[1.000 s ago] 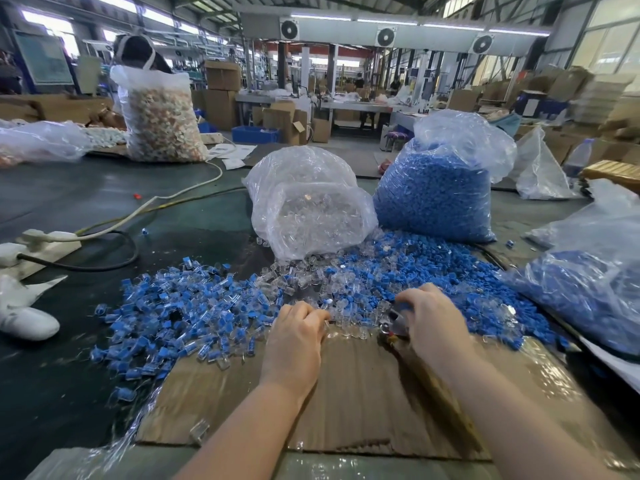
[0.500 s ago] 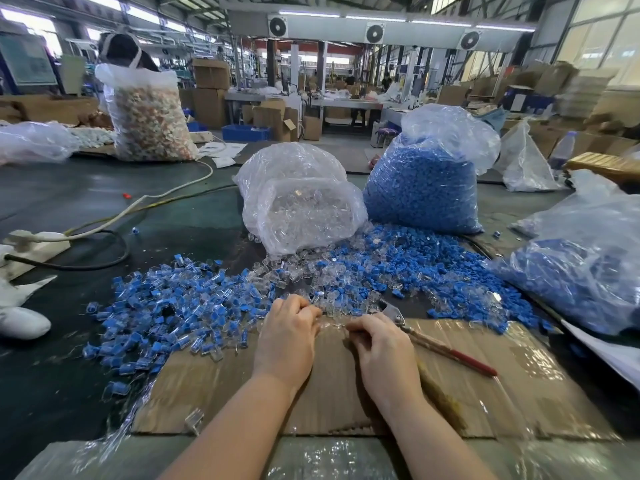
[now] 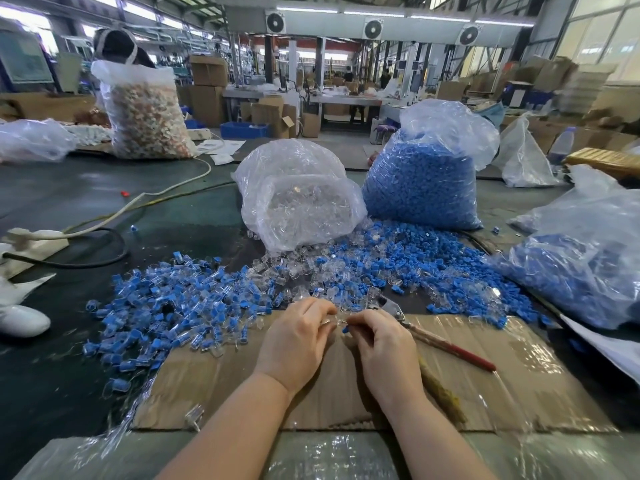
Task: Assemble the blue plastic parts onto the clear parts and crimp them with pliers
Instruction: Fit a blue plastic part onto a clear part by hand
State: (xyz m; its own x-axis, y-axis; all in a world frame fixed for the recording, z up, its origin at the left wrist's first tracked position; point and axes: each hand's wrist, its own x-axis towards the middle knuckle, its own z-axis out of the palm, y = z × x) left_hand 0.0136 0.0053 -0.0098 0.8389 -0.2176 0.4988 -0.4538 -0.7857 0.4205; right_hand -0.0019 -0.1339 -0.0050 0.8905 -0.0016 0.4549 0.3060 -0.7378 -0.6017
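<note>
My left hand (image 3: 298, 337) pinches a small clear part (image 3: 329, 323) over the cardboard sheet (image 3: 519, 393). My right hand (image 3: 382, 344) pinches a blue part (image 3: 345, 329) right beside it, the fingertips of both hands almost touching. The pliers (image 3: 436, 336) with red handles lie on the cardboard just right of my right hand, not held. Loose blue parts (image 3: 433, 268) and clear parts (image 3: 311, 271) are heaped beyond my hands. A pile of assembled blue-and-clear pieces (image 3: 166, 306) lies to the left.
A bag of clear parts (image 3: 301, 202) and a bag of blue parts (image 3: 422, 178) stand behind the heaps. Another bag of blue pieces (image 3: 588, 265) lies at the right. A power strip with cables (image 3: 38, 240) and a white glove (image 3: 20, 320) sit at the left.
My right hand left the pliers on the cardboard and came in toward my left hand with a blue part. Both hands now meet at the cardboard's far edge.
</note>
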